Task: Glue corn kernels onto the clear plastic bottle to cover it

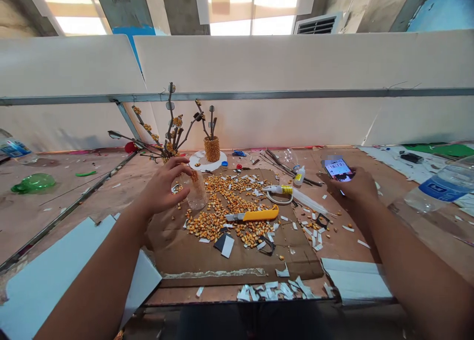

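Craft workshop: partitioned worktable, corn kernels on cardboard, glue bottle, utility knife, paper scraps

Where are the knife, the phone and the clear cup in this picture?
knife (261, 214): head view, on the middle of its yellow handle.
phone (337, 168): head view, on its lit screen.
cup (197, 194): head view, on its clear side wall.
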A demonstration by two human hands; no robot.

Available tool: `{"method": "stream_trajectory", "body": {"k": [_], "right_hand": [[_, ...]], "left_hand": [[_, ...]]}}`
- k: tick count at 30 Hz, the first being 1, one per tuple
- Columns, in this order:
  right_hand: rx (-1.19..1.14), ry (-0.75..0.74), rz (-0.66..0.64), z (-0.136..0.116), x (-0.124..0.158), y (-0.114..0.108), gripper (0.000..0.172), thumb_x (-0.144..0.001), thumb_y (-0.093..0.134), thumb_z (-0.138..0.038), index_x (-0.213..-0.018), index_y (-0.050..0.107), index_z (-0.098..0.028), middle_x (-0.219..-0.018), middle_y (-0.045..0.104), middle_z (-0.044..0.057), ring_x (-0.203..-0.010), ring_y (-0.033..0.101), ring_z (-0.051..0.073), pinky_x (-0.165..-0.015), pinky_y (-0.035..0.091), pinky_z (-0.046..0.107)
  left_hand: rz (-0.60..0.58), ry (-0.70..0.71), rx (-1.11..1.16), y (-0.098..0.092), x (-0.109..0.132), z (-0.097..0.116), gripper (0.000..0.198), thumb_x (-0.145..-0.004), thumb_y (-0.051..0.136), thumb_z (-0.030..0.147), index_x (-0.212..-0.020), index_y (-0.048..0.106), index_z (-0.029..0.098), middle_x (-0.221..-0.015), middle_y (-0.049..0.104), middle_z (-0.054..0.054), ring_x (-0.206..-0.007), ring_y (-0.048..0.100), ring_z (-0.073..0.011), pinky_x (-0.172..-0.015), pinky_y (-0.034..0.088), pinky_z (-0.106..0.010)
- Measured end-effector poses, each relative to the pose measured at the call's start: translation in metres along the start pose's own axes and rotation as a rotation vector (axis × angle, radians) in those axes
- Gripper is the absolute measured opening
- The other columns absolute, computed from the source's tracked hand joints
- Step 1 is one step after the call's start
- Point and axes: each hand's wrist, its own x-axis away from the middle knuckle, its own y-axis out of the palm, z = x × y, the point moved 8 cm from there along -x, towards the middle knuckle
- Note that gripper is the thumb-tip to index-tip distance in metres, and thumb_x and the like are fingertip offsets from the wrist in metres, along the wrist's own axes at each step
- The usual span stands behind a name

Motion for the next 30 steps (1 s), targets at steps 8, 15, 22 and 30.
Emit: {"method": "stream_trajectory", "body": {"k": [8,15,22,30], "right_hand": [[0.167,0.001,-0.175,0.002,-0.005,0.011,0.039,-0.074,0.078,-0.057,-0.085,0.072,-0.019,-0.095,0.078,0.028,-0.089,0.074,0.045,-0.069,0.05,0.048],[0.029,-0.172,-0.065,-0.046,0.018,-0.009,0.05,-0.093,0.061,-0.05,-0.123,0.073,-0.012,-0.123,0.076,0.031,-0.113,0.073,0.043,-0.091,0.054,0.053],[-0.243,-0.764,-0.244,-0.146,0.098,0.04,0.05,-0.096,0.064,-0.053,-0.136,0.071,-0.023,-0.141,0.073,0.015,-0.131,0.068,0.035,-0.111,0.054,0.053],[-0.261,-0.913,-0.324,-0.161,0.116,0.061,0.027,-0.094,0.064,-0.043,-0.107,0.077,-0.023,-0.125,0.077,0.016,-0.118,0.071,0.037,-0.107,0.055,0.057]], "left_hand": [[-0.133,-0.189,0.19,0.007,0.005,-0.026,0.031,-0.085,0.072,0.042,-0.109,0.07,0.022,-0.133,0.073,-0.012,-0.124,0.068,-0.0329,-0.11,0.053,-0.051],[-0.144,-0.292,0.304,0.021,0.01,-0.044,0.046,-0.081,0.079,0.047,-0.116,0.066,0.021,-0.121,0.074,-0.011,-0.115,0.07,-0.0327,-0.099,0.058,-0.049],[-0.148,-0.301,0.357,0.023,0.01,-0.038,0.069,-0.082,0.083,0.046,-0.136,0.047,0.022,-0.129,0.069,-0.015,-0.114,0.069,-0.0298,-0.1,0.057,-0.05],[-0.217,-0.299,0.262,0.035,0.012,-0.034,0.091,-0.081,0.084,0.056,-0.155,0.042,0.021,-0.155,0.051,-0.019,-0.139,0.055,-0.0385,-0.118,0.045,-0.057]]}}
